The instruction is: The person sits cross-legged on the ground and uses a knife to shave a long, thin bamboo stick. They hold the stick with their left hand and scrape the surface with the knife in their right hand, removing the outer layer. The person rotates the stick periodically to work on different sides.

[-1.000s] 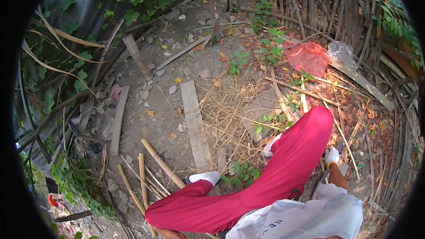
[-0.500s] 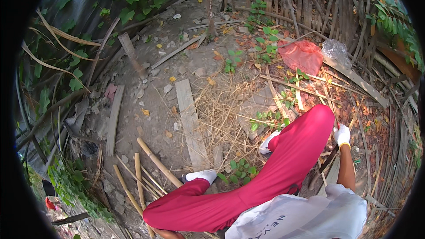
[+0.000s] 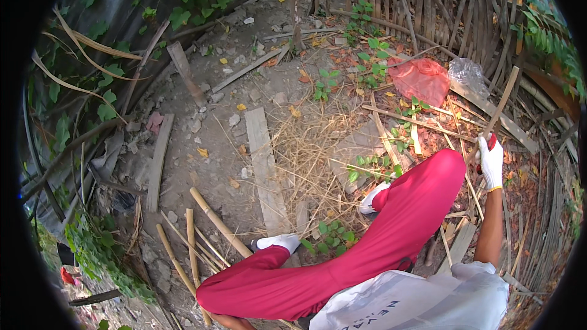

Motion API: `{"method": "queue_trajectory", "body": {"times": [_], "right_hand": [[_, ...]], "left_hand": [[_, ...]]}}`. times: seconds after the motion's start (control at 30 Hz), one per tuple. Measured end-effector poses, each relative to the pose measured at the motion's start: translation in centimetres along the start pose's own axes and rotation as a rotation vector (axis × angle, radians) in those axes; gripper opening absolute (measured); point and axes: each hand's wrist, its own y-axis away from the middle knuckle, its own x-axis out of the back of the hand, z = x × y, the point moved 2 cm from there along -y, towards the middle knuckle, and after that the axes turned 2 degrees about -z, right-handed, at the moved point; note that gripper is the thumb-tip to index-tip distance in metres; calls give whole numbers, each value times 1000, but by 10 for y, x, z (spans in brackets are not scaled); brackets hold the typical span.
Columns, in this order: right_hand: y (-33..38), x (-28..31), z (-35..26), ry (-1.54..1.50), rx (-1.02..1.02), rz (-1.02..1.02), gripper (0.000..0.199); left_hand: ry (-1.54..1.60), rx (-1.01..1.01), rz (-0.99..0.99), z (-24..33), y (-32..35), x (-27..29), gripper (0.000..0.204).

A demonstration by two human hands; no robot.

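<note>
Gripping a pale stick (image 3: 503, 98) at 3 o'clock, the right hand (image 3: 491, 162), in a white glove, is closed around its lower part; the long end points to about 1 o'clock from the fist. Something red (image 3: 492, 141) shows at the fingers, glove palm or tool handle, can't tell. Left hand is out of sight past the bent knee at 6 to 7 o'clock, only a bit of left forearm (image 3: 235, 322) shows, so can't tell its state.

Step in hand looks like handling this one stick, arm stretched out beyond the right knee. Next move, my read, calls for a firm hold and care that the long end doesn't snag on the slat fence (image 3: 422, 15) at 1 to 2 o'clock.

Around it: a grey board passes behind the stick in view, red mesh-like bag (image 3: 420, 80) and clear plastic (image 3: 468, 76) at 2 o'clock, dry straw (image 3: 315, 146) near the middle, plank (image 3: 263, 162) just to its 9 o'clock side, bamboo poles (image 3: 218, 221) at 7 to 8 o'clock by the left shoe (image 3: 279, 243)
</note>
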Motion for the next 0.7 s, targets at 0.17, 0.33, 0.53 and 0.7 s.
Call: {"method": "queue_trajectory", "body": {"times": [0.17,0.33,0.53,0.7], "right_hand": [[-33,21,-101,-320,189,324,28],[-59,-6,-174,-820,318,428,26],[-53,-68,-167,-1237,207,216,23],[41,-200,-194,-1363,-108,-92,20]], "left_hand": [[34,-26,64,12,8,2,41],[-10,-109,242,26,8,37,39],[64,-402,78,98,34,17,36],[13,-871,-134,177,72,-6,32]]}}
